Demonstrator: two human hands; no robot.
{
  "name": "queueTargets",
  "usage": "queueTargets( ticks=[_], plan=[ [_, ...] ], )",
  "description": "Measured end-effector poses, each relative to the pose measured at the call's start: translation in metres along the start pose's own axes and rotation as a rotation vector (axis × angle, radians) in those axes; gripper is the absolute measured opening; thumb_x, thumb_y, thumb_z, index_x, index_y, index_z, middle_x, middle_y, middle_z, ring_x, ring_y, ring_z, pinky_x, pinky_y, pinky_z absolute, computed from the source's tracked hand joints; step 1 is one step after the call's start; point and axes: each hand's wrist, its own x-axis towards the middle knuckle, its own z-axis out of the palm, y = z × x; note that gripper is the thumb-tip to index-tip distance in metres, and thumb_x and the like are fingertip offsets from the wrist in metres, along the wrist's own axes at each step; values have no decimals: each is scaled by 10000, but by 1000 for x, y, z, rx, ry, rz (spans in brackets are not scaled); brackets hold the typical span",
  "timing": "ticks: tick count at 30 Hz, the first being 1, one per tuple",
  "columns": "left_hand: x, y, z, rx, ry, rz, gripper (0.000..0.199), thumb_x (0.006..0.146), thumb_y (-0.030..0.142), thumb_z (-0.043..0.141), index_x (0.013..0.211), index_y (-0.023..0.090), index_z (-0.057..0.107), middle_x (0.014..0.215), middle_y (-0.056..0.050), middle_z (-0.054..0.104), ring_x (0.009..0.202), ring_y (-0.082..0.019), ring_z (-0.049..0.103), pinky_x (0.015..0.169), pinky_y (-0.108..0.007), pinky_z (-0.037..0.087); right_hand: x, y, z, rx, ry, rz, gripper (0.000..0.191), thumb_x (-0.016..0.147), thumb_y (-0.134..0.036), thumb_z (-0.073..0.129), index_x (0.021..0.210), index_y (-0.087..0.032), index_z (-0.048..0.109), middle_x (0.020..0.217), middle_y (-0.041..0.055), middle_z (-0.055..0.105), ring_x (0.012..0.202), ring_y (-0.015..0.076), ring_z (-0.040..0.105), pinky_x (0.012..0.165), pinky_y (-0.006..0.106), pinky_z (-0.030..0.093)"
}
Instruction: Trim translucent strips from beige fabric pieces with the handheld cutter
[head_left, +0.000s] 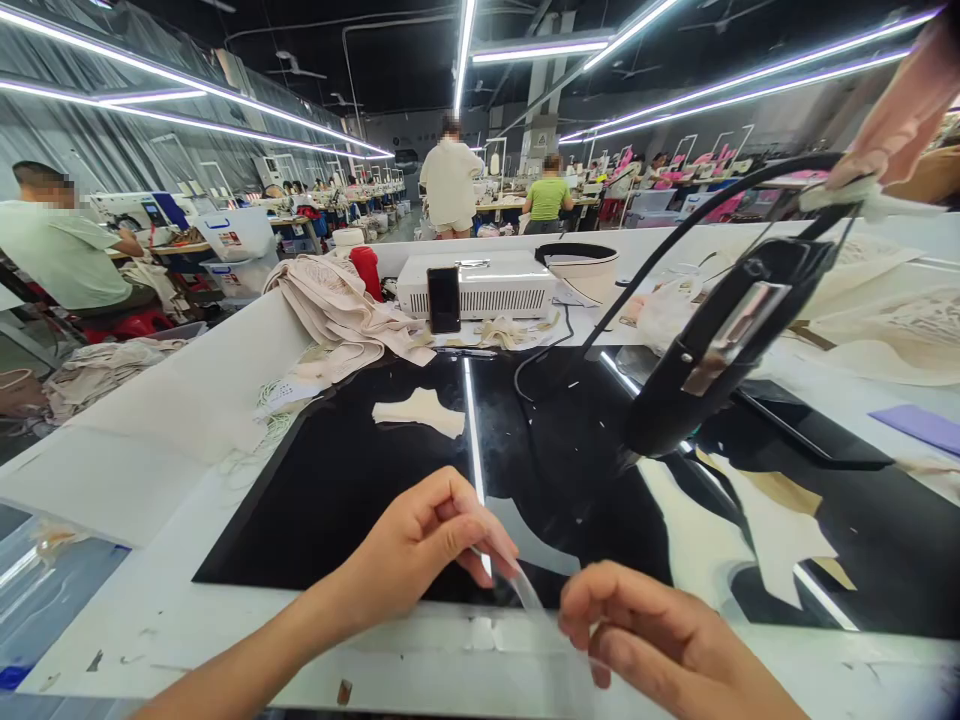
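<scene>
Right hand (652, 630) half-curled by clear strip (531, 595), can't tell if gripping; left hand (420, 545) pinches it, I'd expect uneven pull to twist it.

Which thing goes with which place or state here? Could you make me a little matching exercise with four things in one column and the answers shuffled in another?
Things
1. Phone
2. Left hand
3. Purple piece
4. Round cream container

Places and states
A. Near the right edge of the picture
B. Upright in front of the white vented box
C. Black-rimmed, just right of that box
D. Holding a clear strip between thumb and fingers

Right pairs: 1-B, 2-D, 3-A, 4-C
</scene>
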Motion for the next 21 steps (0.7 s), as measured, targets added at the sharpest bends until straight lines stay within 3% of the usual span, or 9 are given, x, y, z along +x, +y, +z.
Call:
queueTargets(
  ticks=[2,5,7,11,13,15,18,21],
  plan=[
    [-5,4,2,76,-100,110,287,1016,394,600,846,196,481,928,-89,771,871,-187,742,761,-304,571,2,-3,-5,-13,127,-24,502,779,-718,697,881,-234,785,847,75,698,750,206,607,726,329,544],
    [-10,12,5,241,-225,173,278,1025,413,575,847,214,495,987,-105,789,912,-205,742,819,-345,563,4,-4,-6,4,254,12,534,786,-736,674,941,-241,801,977,119,738,951,285,660,836,377,574],
    [-12,16,6,307,-289,179,284,1025,441,557,840,228,525,1009,-98,794,949,-215,746,874,-366,562,6,-2,0,25,222,40,577,756,-750,698,995,-236,806,1032,134,746,1036,317,664,891,414,572],
    [-12,18,7,333,-337,186,214,1025,371,566,854,245,586,1049,-68,797,1003,-209,745,927,-359,557,9,3,16,195,-15,102,612,704,-763,742,1009,-234,791,989,100,740,980,298,681,946,463,534],
    [-11,16,7,369,-329,192,171,1010,313,597,858,239,626,1049,-58,794,1003,-208,740,943,-356,548,11,2,20,266,-86,86,530,721,-736,749,875,-230,774,900,66,715,919,259,661,917,413,521],
    [-11,13,6,382,-299,170,156,980,325,647,863,223,665,1032,-66,787,991,-219,734,940,-359,547,13,-1,21,233,-38,52,466,771,-695,735,767,-229,731,813,35,669,840,213,609,828,337,499],
    [-8,5,6,254,-182,3,274,992,433,606,907,184,683,965,-89,760,917,-221,741,843,-344,584,15,-6,18,28,117,11,440,822,-670,697,737,-238,694,753,13,625,744,179,517,697,281,429],
    [1,-1,8,67,-40,-171,327,990,495,581,1008,173,634,959,-76,707,888,-219,752,697,-295,603,17,-11,17,-142,166,-45,449,859,-666,648,719,-240,666,701,3,605,687,168,476,646,275,386]
  ],
)
